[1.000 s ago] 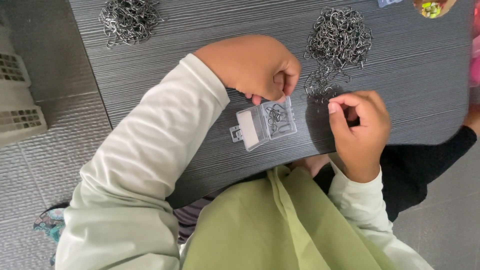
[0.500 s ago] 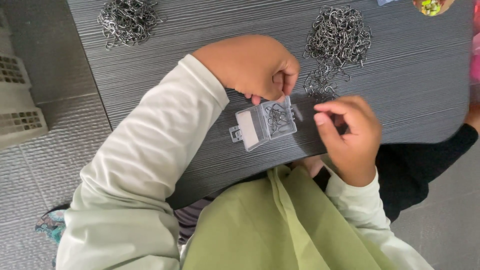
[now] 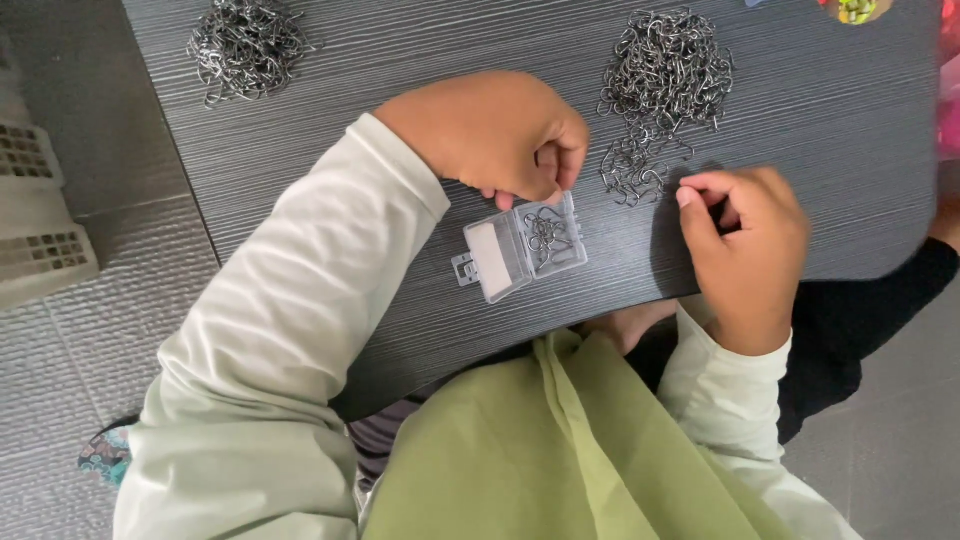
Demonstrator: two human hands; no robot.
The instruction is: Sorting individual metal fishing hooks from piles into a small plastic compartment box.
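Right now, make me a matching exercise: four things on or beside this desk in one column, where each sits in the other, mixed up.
Things:
1. clear box
2. big hook pile
3. small hook pile
4. white crate

Places:
A. floor, left of the desk
B. far left of the desk
C. under the left hand fingertips
D. just beyond the right hand

Pairs: 1-C, 2-D, 3-B, 4-A

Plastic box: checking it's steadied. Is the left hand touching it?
Touching. The head view shows the left hand fingertips pressed on the plastic box at its far edge.
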